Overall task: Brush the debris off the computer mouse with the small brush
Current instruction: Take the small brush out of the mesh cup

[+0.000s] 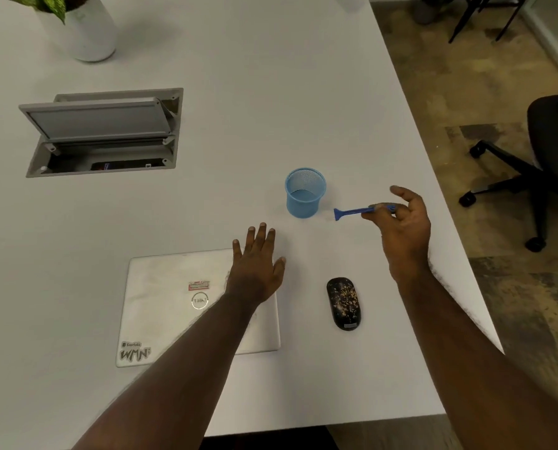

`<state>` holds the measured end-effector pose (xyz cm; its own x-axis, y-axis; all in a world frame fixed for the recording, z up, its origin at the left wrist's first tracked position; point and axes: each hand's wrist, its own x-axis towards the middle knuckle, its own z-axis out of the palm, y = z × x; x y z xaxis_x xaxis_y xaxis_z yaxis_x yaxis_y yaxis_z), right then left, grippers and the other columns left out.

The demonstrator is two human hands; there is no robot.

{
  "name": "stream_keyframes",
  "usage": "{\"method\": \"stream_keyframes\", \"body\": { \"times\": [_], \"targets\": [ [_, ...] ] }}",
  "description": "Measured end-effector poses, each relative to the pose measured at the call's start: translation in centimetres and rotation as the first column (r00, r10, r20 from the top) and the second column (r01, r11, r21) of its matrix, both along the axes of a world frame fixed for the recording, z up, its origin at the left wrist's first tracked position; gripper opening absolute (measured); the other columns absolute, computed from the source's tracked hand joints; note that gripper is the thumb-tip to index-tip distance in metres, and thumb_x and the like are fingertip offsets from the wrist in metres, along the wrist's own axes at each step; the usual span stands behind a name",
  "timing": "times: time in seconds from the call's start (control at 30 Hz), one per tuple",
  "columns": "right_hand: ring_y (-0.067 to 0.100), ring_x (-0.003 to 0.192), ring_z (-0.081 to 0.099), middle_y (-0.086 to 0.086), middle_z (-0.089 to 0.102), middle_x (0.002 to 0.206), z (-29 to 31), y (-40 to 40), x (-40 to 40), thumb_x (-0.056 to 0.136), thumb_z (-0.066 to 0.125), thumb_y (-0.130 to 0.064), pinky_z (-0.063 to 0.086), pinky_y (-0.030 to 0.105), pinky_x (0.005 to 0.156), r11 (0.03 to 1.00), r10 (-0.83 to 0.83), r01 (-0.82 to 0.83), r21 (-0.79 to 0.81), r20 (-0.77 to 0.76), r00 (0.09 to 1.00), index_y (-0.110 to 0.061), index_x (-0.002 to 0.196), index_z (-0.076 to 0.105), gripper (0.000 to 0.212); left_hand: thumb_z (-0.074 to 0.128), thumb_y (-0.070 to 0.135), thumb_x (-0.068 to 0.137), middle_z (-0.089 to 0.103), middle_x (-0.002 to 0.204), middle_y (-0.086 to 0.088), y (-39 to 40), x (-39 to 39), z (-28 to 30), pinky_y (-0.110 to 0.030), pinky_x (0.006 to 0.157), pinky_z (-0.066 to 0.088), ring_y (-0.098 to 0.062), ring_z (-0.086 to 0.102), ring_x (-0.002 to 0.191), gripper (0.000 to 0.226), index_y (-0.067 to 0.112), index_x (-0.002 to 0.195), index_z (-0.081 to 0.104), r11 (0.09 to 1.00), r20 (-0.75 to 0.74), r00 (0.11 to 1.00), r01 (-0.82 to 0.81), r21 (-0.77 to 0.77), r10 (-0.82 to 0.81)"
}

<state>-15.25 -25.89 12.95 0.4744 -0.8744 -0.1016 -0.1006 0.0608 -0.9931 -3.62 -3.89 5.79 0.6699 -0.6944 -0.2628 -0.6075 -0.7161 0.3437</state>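
A: Blue brush (362,210) pinched in right hand (404,228), just beside the mesh cup (304,193), held above the desk (238,92). Bristle end points left.

B: Mouse (343,303)?

A: Nearer the person, right of the laptop (173,306), crumbs all over its top. Left hand (256,269) flat and open, holding nothing, on the laptop corner.

B: Risks?

A: Grip looks thin, fingertips only, so the brush could slip or twist. Mouse isn't held, so a firm stroke may push it. Crumbs likely scatter toward the laptop.
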Motion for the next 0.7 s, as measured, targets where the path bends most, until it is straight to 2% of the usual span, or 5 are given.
{"method": "stream_keyframes", "body": {
  "times": [0.1,0.17,0.3,0.5,0.7],
  "targets": [
    [0.018,0.081,0.074,0.012,0.071,0.099,-0.4,0.3,-3.0,0.094,0.064,-0.001,0.059,0.028,0.085,0.971,-0.012,0.003,0.241,0.035,0.999,-0.01,0.11,0.066,0.019,0.039,0.024,0.095,0.007,0.164,-0.007,-0.6,-1.4,0.8,-0.052,0.121,0.002,-0.026,0.0,0.151,0.064,0.013,0.154,0.015,0.996,-0.036,0.999,0.008,-0.083,-0.011],
    [0.016,0.08,0.072,0.008,0.071,0.093,-1.2,0.7,-5.3,0.094,0.064,-0.003,0.059,0.029,0.084,0.905,-0.048,0.033,0.425,0.026,0.998,-0.011,0.102,0.067,0.011,0.045,0.01,0.088,0.028,0.159,-0.01,-0.8,-2.8,1.2,-0.05,0.121,0.011,-0.028,0.018,0.149,0.063,0.01,0.149,0.032,0.968,-0.038,0.999,-0.033,-0.248,0.024],
    [0.017,0.088,0.065,0.004,0.066,0.095,-4.0,1.6,-9.4,0.099,0.055,-0.004,0.054,0.033,0.085,0.771,-0.005,0.039,0.636,-0.056,0.998,-0.01,0.115,0.063,0.019,0.051,-0.003,0.078,0.062,0.127,-0.008,-1.5,-6.0,0.7,-0.028,0.105,0.038,-0.024,0.057,0.117,0.05,0.009,0.126,0.06,0.868,-0.167,0.97,-0.235,-0.437,0.179],
    [0.021,0.097,0.067,-0.001,0.07,0.099,-6.8,4.2,-11.9,0.103,0.053,-0.017,0.052,0.034,0.076,0.822,0.083,0.094,0.562,-0.282,0.956,-0.02,0.099,0.067,0.015,0.051,0.007,0.087,0.066,0.114,-0.001,-2.7,-9.6,-1.6,-0.02,0.081,0.045,-0.013,0.06,0.098,0.039,0.017,0.123,0.06,0.838,-0.571,0.742,-0.522,-0.162,0.351],
    [0.023,0.106,0.066,0.005,0.072,0.113,-8.2,5.3,-11.5,0.103,0.051,-0.02,0.052,0.039,0.087,0.885,0.122,0.052,0.463,-0.338,0.933,-0.018,0.105,0.063,0.013,0.049,0.017,0.09,0.065,0.121,-0.014,-3.9,-11.3,-2.1,-0.046,0.096,0.052,-0.032,0.064,0.109,0.037,0.014,0.126,0.06,0.734,-0.748,0.483,-0.679,0.008,0.455]
  ]
}}
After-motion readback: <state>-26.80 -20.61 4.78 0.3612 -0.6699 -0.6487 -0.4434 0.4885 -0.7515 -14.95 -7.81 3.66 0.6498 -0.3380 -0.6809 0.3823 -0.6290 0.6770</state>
